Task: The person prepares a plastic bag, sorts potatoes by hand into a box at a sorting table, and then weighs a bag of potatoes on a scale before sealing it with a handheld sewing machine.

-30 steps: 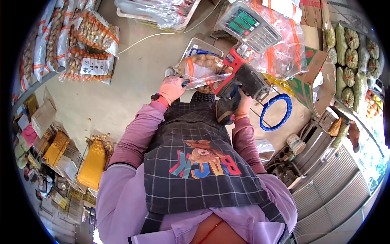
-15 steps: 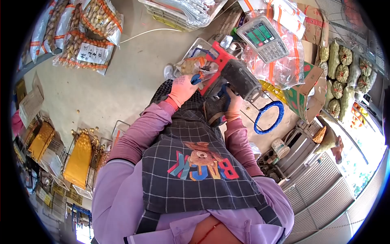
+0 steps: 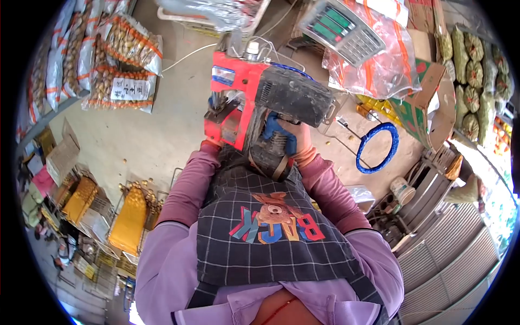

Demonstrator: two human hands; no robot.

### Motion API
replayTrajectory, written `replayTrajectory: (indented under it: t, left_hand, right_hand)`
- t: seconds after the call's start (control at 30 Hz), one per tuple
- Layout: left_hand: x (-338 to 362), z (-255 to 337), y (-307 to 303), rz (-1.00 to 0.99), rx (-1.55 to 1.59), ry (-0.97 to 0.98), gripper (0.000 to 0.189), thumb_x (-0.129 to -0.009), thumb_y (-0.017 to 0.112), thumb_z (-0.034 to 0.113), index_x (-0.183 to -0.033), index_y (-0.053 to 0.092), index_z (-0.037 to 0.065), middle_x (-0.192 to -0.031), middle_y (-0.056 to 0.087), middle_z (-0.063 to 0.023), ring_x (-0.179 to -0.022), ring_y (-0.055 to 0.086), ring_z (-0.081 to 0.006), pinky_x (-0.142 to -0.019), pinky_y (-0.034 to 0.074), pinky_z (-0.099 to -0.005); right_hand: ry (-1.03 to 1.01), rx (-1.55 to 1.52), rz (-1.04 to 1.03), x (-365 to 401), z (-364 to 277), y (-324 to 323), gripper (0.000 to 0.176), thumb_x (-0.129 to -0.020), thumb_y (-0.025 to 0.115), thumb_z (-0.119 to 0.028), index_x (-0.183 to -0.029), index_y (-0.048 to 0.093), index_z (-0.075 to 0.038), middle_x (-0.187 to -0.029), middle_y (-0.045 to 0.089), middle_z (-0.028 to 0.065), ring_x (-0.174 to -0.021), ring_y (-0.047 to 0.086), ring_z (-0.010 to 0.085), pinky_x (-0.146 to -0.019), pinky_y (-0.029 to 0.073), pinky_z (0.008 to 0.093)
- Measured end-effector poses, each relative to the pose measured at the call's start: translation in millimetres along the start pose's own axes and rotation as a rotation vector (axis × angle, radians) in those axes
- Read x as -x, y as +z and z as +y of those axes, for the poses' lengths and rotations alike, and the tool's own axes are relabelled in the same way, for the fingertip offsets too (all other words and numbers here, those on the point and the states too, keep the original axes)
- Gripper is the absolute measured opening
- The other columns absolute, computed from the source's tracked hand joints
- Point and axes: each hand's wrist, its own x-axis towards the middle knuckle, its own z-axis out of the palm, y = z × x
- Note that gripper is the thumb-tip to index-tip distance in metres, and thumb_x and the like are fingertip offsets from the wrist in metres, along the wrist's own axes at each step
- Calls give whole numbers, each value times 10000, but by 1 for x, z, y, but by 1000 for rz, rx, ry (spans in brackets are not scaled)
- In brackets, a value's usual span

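Observation:
My right hand [image 3: 290,134], in a blue-tipped glove, is closed on the handle of a red and black handheld machine [image 3: 295,95]. The machine's red head [image 3: 234,81] points to the left, in front of my apron. Most of my left hand is hidden under the red head; only a sliver by the wrist [image 3: 213,143] shows, so its fingers and anything in them cannot be made out. A white-capped spool or knob [image 3: 252,50] stands on top of the head.
Bagged potatoes [image 3: 130,89] lie at the upper left. A scale [image 3: 342,32] stands beyond the machine, beside clear plastic bags [image 3: 374,76]. To the right are a blue ring [image 3: 377,147] and a cardboard box [image 3: 433,108]. A white crate [image 3: 254,21] is at the top.
The machine has moved left and closer, its red head now covering my left hand and the bag that was beside it. The view has shifted a little.

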Motion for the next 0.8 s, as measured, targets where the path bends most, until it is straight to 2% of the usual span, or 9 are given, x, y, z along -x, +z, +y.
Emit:
replayTrajectory:
  t: [0.2, 0.3, 0.47, 0.5, 0.53, 0.6, 0.67, 0.7, 0.8]
  left_hand:
    - [-33, 28, 88, -427, -342, 218, 395, -883, 604, 195, -1223, 559, -3, -1120, 631, -178, -939, 618, -229, -802, 489, -342]
    - [-45, 39, 98, -422, -344, 258, 354, -900, 577, 207, -1190, 590, 6, -1139, 631, -182, -961, 625, -229, -804, 484, -349]
    - [-49, 37, 99, -272, -53, 242, 389, -925, 571, 243, -1210, 579, -21, -1149, 632, -123, -1058, 581, -209, -901, 435, -337]
    - [-47, 37, 100, -267, -64, 258, 389, -925, 571, 243, -1210, 579, -21, -1149, 632, -123, -1058, 581, -209, -901, 435, -337]
    - [-45, 38, 103, -148, 110, 109, 404, -934, 570, 267, -1224, 569, -13, -1150, 626, -98, -1052, 581, -208, -910, 433, -333]
    - [-41, 46, 109, -10, 273, -28, 419, -942, 569, 291, -1238, 560, -5, -1151, 620, -74, -1045, 581, -206, -918, 431, -329]
    - [-36, 59, 114, 39, 622, -108, 409, -969, 512, 343, -1291, 526, 92, -1197, 589, -20, -1078, 556, -174, -945, 428, -311]
    - [-23, 75, 116, 73, 555, -91, 448, -974, 477, 394, -1306, 504, 94, -1221, 575, -20, -1098, 551, -185, -941, 432, -321]
    - [-19, 93, 107, 52, 465, -172, 543, -979, 370, 509, -1355, 476, 132, -1283, 551, -9, -1135, 529, -186, -919, 415, -309]
  right_hand:
    - [-91, 109, -170, 63, -24, -113, 388, -834, 643, -36, -1218, 584, -29, -1186, 615, 81, -1058, 574, 212, -931, 447, 343]
    - [-379, 384, 162, 134, -19, -204, 413, -833, 700, -137, -1232, 609, -76, -1219, 615, 100, -1137, 555, 255, -990, 407, 377]
    - [-70, 523, 863, 213, 18, -377, 467, -845, 662, -139, -1297, 555, -83, -1331, 540, 109, -1248, 476, 232, -1085, 330, 361]
    - [-75, 819, 882, 209, 24, -417, 474, -848, 657, -161, -1300, 546, -70, -1318, 552, 125, -1225, 506, 236, -1065, 351, 349]
    - [-137, 914, 1002, 199, 28, -451, 378, -817, 699, -207, -1140, 645, -17, -1159, 639, 176, -1069, 606, 311, -938, 442, 363]
    - [104, 657, 1201, 182, 48, -518, 397, -810, 706, -247, -1137, 651, -29, -1123, 659, 163, -1049, 616, 307, -906, 455, 373]
    - [-21, 570, 1286, 161, 95, -585, 436, -819, 685, -285, -1179, 635, -44, -1219, 608, 182, -1137, 572, 285, -959, 414, 390]
    - [-38, 586, 1314, 150, 130, -612, 460, -816, 689, -308, -1183, 630, -38, -1216, 610, 176, -1133, 570, 289, -955, 418, 392]
    - [-268, 1075, 1378, 122, 263, -697, 535, -810, 703, -379, -1197, 614, -20, -1208, 617, 159, -1121, 563, 302, -946, 427, 398]
